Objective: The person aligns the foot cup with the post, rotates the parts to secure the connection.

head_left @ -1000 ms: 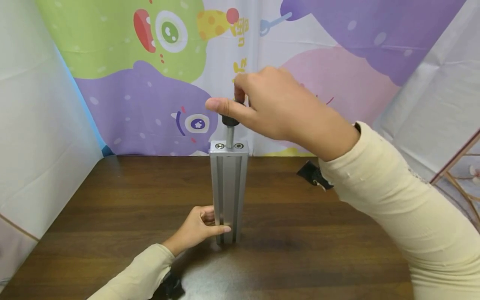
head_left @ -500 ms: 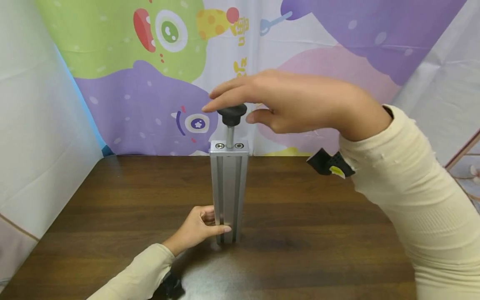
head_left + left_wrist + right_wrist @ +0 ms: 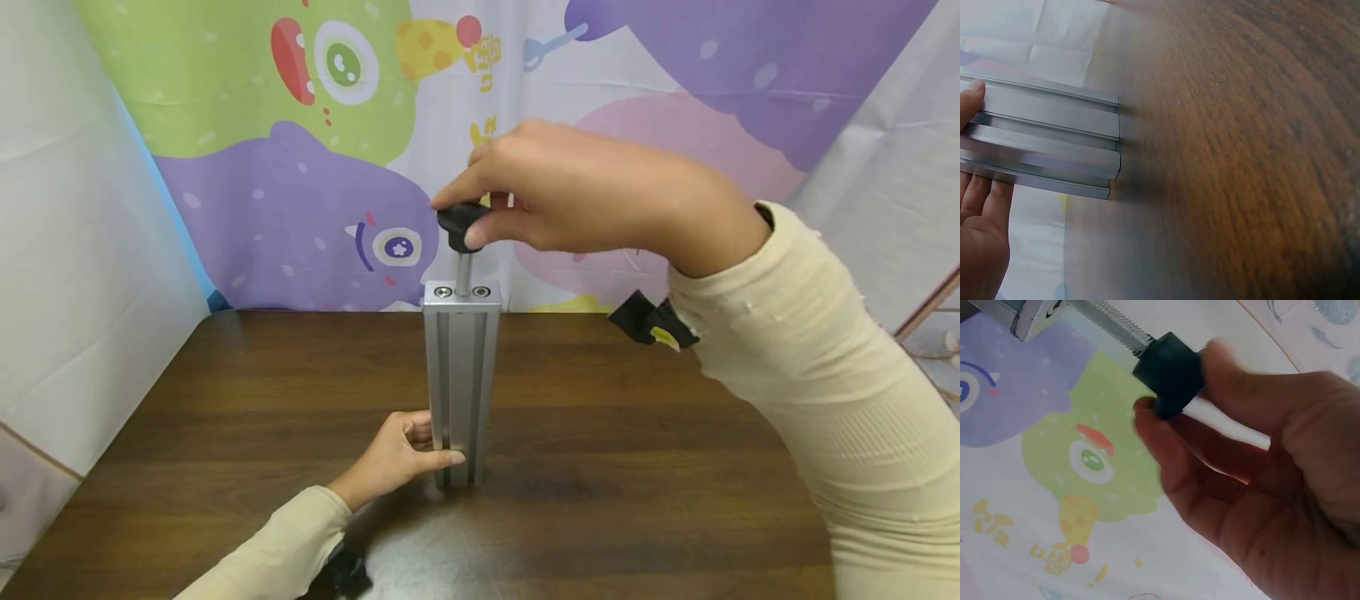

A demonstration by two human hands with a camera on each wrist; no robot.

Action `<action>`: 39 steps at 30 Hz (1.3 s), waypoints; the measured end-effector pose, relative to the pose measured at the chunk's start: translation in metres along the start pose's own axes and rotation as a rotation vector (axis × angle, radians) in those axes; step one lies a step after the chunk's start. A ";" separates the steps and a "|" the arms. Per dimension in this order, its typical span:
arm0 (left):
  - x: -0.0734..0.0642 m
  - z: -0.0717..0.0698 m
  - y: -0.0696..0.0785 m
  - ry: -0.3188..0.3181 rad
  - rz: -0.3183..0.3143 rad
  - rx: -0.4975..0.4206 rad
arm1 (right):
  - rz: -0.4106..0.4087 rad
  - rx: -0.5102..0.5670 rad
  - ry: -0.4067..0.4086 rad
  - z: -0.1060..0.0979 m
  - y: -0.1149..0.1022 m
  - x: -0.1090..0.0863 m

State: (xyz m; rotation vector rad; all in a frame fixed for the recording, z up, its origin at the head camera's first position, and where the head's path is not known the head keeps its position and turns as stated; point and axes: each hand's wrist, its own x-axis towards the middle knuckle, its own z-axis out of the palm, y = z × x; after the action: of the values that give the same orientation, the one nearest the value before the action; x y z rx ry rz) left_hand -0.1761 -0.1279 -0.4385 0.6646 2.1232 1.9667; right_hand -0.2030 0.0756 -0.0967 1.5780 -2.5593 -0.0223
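An aluminium profile (image 3: 461, 392) with grooved sides stands upright on the wooden table. My left hand (image 3: 397, 454) grips it low down, thumb across the front groove and fingers behind; the left wrist view shows the profile's lower end (image 3: 1091, 128) at the tabletop. From the middle of its end plate (image 3: 462, 307), between two screws, a threaded rod (image 3: 1113, 325) rises to a black knob (image 3: 459, 221). Thumb and fingers of my right hand (image 3: 570, 187) pinch this knob from the right. In the right wrist view the knob (image 3: 1169, 372) sits between thumb and fingertips, thread showing below it.
The dark wooden table (image 3: 637, 483) stretches out on both sides of the profile. Behind it hangs a cartoon-printed curtain (image 3: 360, 167), with pale cloth walls (image 3: 67, 250) at the sides. A black strap (image 3: 652, 321) hangs below the right sleeve.
My right hand, past the knob a second ago with its thumb out, swung back and opened over it, then took hold of the knob with thumb and fingers. The left hand kept its place.
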 end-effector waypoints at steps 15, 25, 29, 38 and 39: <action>0.002 0.001 0.000 -0.007 0.021 0.012 | 0.335 -0.175 0.205 0.008 -0.036 0.007; 0.000 -0.001 -0.001 -0.011 0.005 0.019 | 0.398 -0.113 0.150 0.006 -0.038 0.001; 0.001 -0.001 -0.001 -0.014 0.008 0.016 | 0.339 -0.043 0.060 0.000 -0.029 -0.004; 0.000 -0.002 -0.002 -0.016 0.011 0.006 | -0.049 0.120 -0.062 -0.006 0.000 -0.013; 0.000 -0.002 -0.002 -0.016 0.012 0.009 | -0.063 0.120 -0.066 -0.005 0.002 -0.013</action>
State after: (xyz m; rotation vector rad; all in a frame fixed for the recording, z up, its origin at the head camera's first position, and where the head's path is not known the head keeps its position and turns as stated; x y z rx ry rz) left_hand -0.1771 -0.1297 -0.4404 0.6938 2.1247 1.9527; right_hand -0.1982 0.0879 -0.0925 1.7280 -2.6041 0.0754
